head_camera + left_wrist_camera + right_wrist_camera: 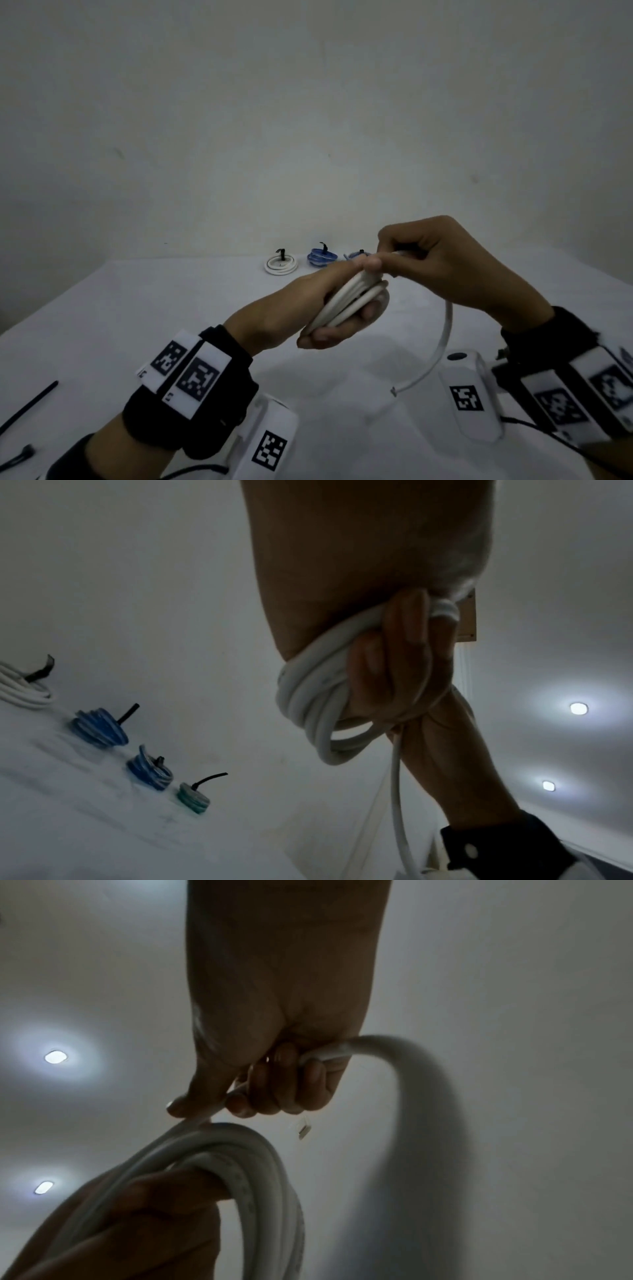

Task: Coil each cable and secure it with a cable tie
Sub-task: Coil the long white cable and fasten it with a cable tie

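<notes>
A white cable (349,301) is wound into a coil of several loops, raised above the table. My left hand (329,308) grips the coil (308,696) with fingers curled through its middle and thumb on top. My right hand (428,260) sits just above and to the right, fingers curled round the free strand (329,1053) where it meets the coil (260,1177). The loose tail (442,342) curves down from the right hand, and its end (394,390) hangs just above the table. A loose black cable tie (30,404) lies at the table's left front edge.
At the table's far edge sit tied coils: a white one (281,265), a blue one (320,257), another blue one (356,256) partly behind my hands, and a teal one (193,799) in the left wrist view. Another black tie (20,455) lies bottom left.
</notes>
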